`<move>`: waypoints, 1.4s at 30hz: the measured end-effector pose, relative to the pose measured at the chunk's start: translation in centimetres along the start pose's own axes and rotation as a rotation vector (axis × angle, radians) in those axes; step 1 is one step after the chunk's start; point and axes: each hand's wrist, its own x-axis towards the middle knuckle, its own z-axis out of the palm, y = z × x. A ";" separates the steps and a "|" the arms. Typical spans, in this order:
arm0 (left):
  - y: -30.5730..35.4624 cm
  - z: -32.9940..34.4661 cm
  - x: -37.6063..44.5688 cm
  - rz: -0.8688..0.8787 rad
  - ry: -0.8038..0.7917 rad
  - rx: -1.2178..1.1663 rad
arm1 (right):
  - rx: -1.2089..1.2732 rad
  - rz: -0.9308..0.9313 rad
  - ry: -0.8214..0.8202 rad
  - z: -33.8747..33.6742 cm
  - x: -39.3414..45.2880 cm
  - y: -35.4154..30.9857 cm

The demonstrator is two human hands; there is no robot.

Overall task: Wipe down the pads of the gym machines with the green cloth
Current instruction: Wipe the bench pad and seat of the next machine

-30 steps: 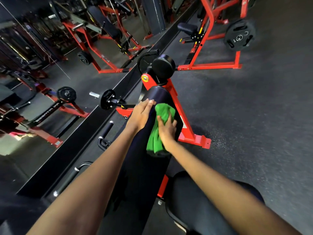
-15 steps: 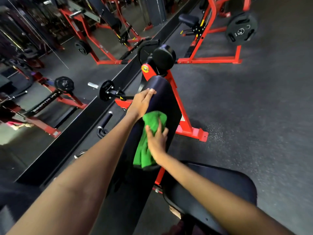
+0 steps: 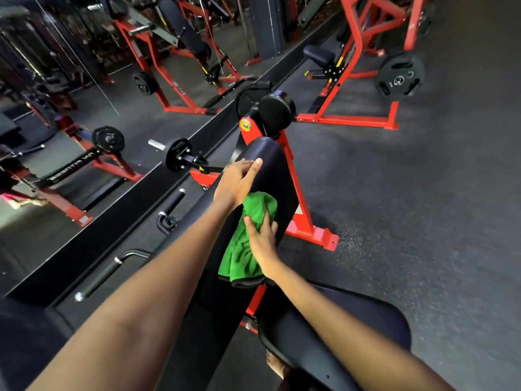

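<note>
Right grip (image 3: 260, 239) pressing green cloth (image 3: 244, 244), black pad (image 3: 275, 170)

Layout: hands and cloth lying on the sloped pad.
The cloth (image 3: 244, 244) is lying on the sloped pad (image 3: 277, 170), under the right hand (image 3: 261, 239). The left hand (image 3: 237, 180) is resting above it. The seat pad (image 3: 338, 328) is sitting below, to the right.

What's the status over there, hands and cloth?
Right hand pressing green cloth on long pad. Left hand resting on pad. Nothing in the way.
</note>
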 end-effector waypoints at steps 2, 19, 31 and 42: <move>0.4 0.6 -2.0 -0.041 0.004 -0.006 | 0.050 -0.003 0.001 -1.0 0.2 -0.1; 3.3 6.1 -21.0 -1.025 0.081 -1.455 | 0.236 0.382 -0.446 -12.4 -5.3 4.2; 4.9 17.0 -33.7 -1.063 0.348 -0.547 | -0.431 0.105 -0.289 -17.2 -13.7 15.4; 10.7 24.3 -41.7 -1.228 0.319 -0.403 | -1.042 -0.104 -0.376 -24.3 -19.5 18.4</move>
